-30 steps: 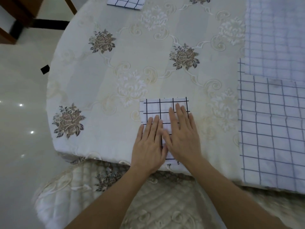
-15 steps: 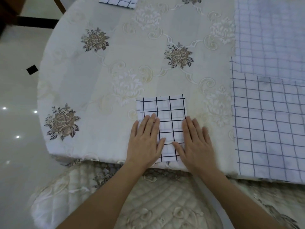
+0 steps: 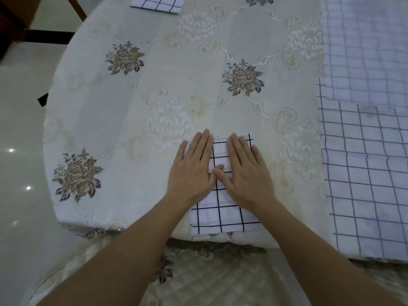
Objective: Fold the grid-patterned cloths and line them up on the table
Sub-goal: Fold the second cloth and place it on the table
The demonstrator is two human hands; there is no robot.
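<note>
A folded white cloth with a dark grid (image 3: pixel 220 214) lies at the near edge of the round table (image 3: pixel 154 62). My left hand (image 3: pixel 193 167) and my right hand (image 3: pixel 246 170) rest flat on its far half, fingers together and pointing away from me, thumbs touching in the middle. Neither hand grips anything. A second folded grid cloth (image 3: pixel 157 4) lies at the far edge of the table. Two larger unfolded grid cloths lie at the right: one with a dark grid (image 3: pixel 366 173) nearer me, a paler one (image 3: pixel 366 51) overlapping it behind.
The table wears a cream floral embroidered tablecloth that hangs over the near edge. A cushioned chair seat (image 3: pixel 209 279) is below my arms. Shiny tiled floor (image 3: pixel 19 151) lies to the left, with dark wooden furniture legs (image 3: pixel 75 7) at the top left.
Both hands have slid forward from the cloth's near part to its far half and come together, thumbs now touching. The cloth's near end is now uncovered.
</note>
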